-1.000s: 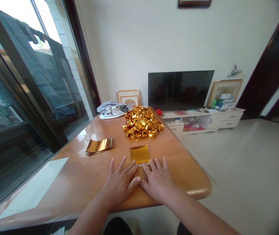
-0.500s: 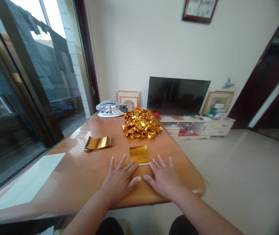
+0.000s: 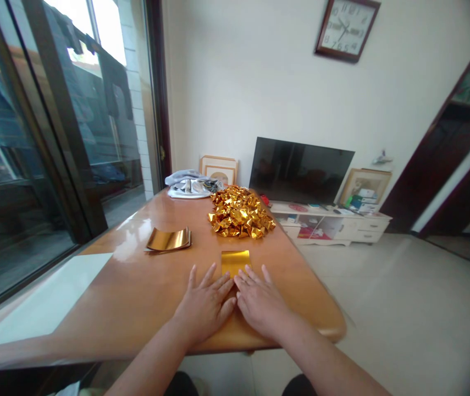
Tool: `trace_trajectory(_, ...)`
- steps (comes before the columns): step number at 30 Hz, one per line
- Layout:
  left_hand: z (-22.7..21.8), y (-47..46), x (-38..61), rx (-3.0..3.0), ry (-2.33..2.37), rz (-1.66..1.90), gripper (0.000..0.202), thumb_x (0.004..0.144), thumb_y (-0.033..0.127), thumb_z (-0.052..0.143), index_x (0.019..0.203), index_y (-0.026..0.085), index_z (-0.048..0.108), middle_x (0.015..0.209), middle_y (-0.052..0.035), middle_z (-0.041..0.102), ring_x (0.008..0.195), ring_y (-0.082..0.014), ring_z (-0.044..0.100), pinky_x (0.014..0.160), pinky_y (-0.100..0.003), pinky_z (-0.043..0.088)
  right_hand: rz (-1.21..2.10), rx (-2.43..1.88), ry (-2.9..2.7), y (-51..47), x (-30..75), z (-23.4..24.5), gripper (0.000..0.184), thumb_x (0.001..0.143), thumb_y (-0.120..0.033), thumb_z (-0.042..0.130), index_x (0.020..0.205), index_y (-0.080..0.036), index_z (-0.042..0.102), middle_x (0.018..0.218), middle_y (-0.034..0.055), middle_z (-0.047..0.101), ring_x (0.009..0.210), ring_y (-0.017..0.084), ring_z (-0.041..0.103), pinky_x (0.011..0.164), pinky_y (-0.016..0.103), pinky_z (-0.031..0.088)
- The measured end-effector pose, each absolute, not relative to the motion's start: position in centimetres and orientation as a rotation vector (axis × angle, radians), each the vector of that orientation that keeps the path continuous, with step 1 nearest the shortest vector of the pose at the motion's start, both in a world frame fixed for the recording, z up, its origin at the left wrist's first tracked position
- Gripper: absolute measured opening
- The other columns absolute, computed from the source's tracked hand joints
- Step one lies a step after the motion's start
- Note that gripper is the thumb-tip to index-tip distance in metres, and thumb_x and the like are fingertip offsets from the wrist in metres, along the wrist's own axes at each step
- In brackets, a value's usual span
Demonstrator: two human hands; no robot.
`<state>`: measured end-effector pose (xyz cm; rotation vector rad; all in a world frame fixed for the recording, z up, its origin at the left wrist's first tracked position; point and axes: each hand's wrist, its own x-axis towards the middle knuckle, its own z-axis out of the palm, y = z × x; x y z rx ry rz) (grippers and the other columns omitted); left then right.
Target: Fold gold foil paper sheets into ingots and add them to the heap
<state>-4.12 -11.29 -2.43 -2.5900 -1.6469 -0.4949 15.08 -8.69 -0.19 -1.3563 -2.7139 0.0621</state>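
Note:
A gold foil sheet (image 3: 236, 260) lies on the table in front of me, its near edge under my fingertips. My left hand (image 3: 206, 302) rests flat, fingers spread, with its fingertips at the near left part of the sheet. Beside it, my right hand (image 3: 261, 300) also lies flat and open, fingertips on the near edge by the sheet's middle. The two hands nearly touch. A stack of gold foil sheets (image 3: 169, 240), curled upward at the ends, sits to the left. Beyond the sheet is a heap of folded gold foil pieces (image 3: 241, 213).
The wooden table (image 3: 136, 291) has a rounded near right corner. A pale sheet (image 3: 49, 300) lies at its left side, and a bundle of cloth (image 3: 191, 184) at its far end. Past the table stand a television (image 3: 300, 170) and a low white cabinet (image 3: 346, 226).
My right hand has slid left along the sheet's near edge, toward my left hand. The left hand stays by the sheet's left part. The whole view has shifted and tilted slightly.

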Motion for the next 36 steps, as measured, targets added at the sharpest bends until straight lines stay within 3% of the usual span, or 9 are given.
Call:
trace_trajectory(6,-2.6,-11.2,-4.1,-2.581,-1.66,-0.483,0.049,0.101,0.05,0.032,0.146,0.036,0.047,0.154,-0.0017,0.047,0.151,-0.0373,0.02,0.113,-0.076,-0.002,0.05,-1.449,-2.677,-8.5,16.8,-0.7,0.056,0.103,-0.037,0.022,0.149,-0.016,0.047,0.153,0.0096,0.047,0.148,0.028,0.03,0.121,0.056,-0.005)
trace_trajectory(14,-2.9,-11.0,-4.3,-2.579,-1.662,-0.492,0.049,0.102,0.051,0.031,0.145,0.037,0.048,0.155,-0.0001,0.046,0.151,-0.0368,0.019,0.114,-0.074,-0.006,0.07,-1.605,-2.599,-8.3,19.2,-0.4,0.057,0.103,-0.042,0.021,0.149,-0.02,0.048,0.153,0.0071,0.046,0.15,0.028,0.025,0.12,0.056,-0.009)
trace_trajectory(20,-2.9,-11.0,-4.3,-2.573,-1.668,-0.483,0.051,0.101,0.053,0.032,0.147,0.038,0.046,0.154,-0.0014,0.048,0.152,-0.0359,0.019,0.114,-0.074,-0.003,0.065,-1.68,-2.496,-8.3,18.8,0.0,0.062,0.104,-0.044,0.016,0.151,-0.015,0.044,0.154,0.012,0.044,0.149,0.028,0.029,0.122,0.055,-0.004)
trace_trajectory(24,-3.1,-10.9,-4.4,-2.574,-1.663,-0.467,0.052,0.1,0.055,0.033,0.147,0.038,0.046,0.154,-0.0025,0.047,0.152,-0.0361,0.018,0.114,-0.075,-0.004,0.065,-1.49,-2.539,-8.5,17.7,0.2,0.06,0.104,-0.043,0.018,0.154,-0.016,0.037,0.159,0.0094,0.037,0.15,0.024,0.025,0.123,0.051,-0.005)
trace_trajectory(29,-2.7,-11.0,-4.4,-2.574,-1.675,-0.424,0.053,0.1,0.056,0.032,0.146,0.036,0.048,0.155,-0.0028,0.046,0.152,-0.0359,0.018,0.114,-0.074,-0.002,0.133,-1.404,-2.579,-8.5,17.4,-0.8,0.059,0.105,-0.045,0.019,0.147,-0.016,0.049,0.152,0.0114,0.048,0.146,0.025,0.034,0.123,0.052,-0.003)
trace_trajectory(36,-2.7,-10.8,-4.7,-2.549,-1.687,-0.396,0.051,0.1,0.055,0.035,0.146,0.037,0.048,0.153,-0.0038,0.049,0.152,-0.0333,0.019,0.116,-0.071,-0.004,0.21,-1.439,-2.534,-8.6,17.6,-1.2,0.057,0.105,-0.043,0.02,0.147,-0.017,0.048,0.153,0.011,0.047,0.146,0.025,0.036,0.123,0.052,0.001)
